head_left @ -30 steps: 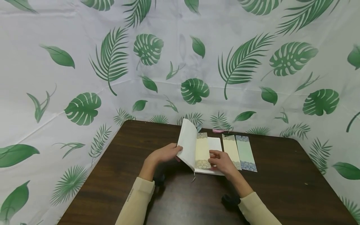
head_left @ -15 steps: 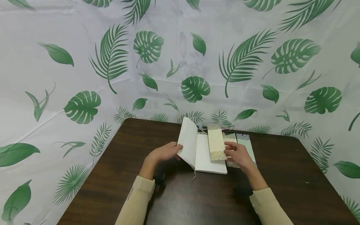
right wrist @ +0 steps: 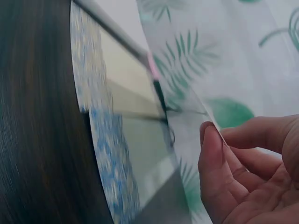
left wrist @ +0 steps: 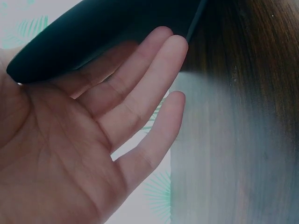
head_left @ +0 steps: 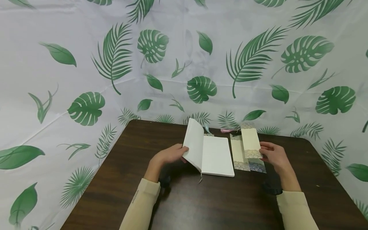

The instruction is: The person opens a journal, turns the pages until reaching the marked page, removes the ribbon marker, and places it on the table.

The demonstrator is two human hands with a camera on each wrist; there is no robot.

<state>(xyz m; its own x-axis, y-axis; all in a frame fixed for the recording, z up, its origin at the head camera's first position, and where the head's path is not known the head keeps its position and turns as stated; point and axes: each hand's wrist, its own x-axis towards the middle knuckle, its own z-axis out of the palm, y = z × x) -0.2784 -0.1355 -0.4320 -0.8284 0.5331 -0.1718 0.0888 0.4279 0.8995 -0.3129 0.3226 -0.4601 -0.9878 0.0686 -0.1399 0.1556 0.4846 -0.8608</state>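
Note:
A notebook (head_left: 217, 156) lies part open on the table, its right-hand page bare white. My left hand (head_left: 169, 155) grips the raised cover and pages between thumb and fingers. In the left wrist view the fingers lie against the dark cover (left wrist: 103, 37). Between thumb and fingertips, my right hand (head_left: 276, 156) pinches a cream bookmark (head_left: 250, 139) with patterned ends, held above the table to the right of the notebook. Below it lie a second cream bookmark (head_left: 238, 150) and a pale green one with a blue patterned end (head_left: 257, 165), which it partly hides.
A patterned strip (head_left: 209, 134) shows past the notebook's far edge, near a light blue tassel (head_left: 207, 129). Behind the bookmarks lies a pink tassel (head_left: 226, 130). The dark wooden table (head_left: 184, 204) meets a leaf-printed cloth (head_left: 172, 70) at its back.
My right hand has lifted the cream bookmark off the notebook's page and carried it right, over the other bookmarks. The left hand keeps holding the cover up in about the same place.

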